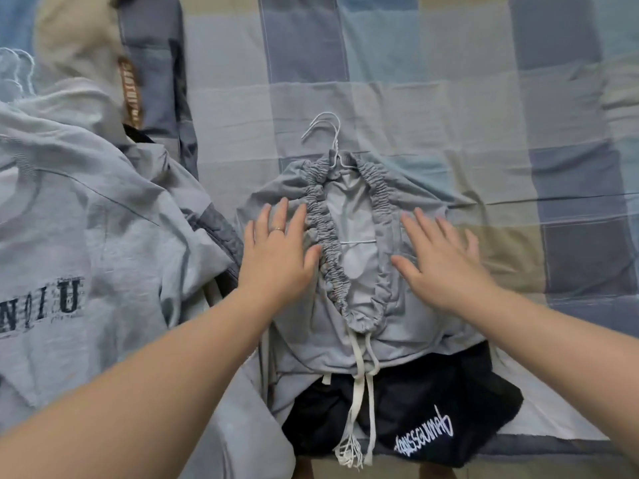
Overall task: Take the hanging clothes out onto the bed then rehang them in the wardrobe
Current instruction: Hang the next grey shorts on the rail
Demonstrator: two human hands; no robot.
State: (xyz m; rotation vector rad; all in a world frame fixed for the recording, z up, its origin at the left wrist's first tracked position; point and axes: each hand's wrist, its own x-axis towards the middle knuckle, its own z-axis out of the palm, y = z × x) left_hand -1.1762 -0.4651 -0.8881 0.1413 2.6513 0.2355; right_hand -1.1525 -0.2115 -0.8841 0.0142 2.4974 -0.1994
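A pair of grey drawstring trousers (349,344) lies on the bed, its elastic waistband gaping open around a white wire hanger (328,133) whose hook sticks out at the top. My left hand (280,250) presses flat on the fabric left of the waistband, fingers straight. My right hand (442,257) lies flat on the fabric to the right of it. White drawstrings (359,402) trail down over a black garment (432,409) with white lettering near the bed's front edge.
A heap of grey clothes (86,236), one printed with dark letters, fills the left side, with more white hanger hooks (15,70) at the far left. The checked blue, grey and tan bed cover (484,98) stretches behind and to the right.
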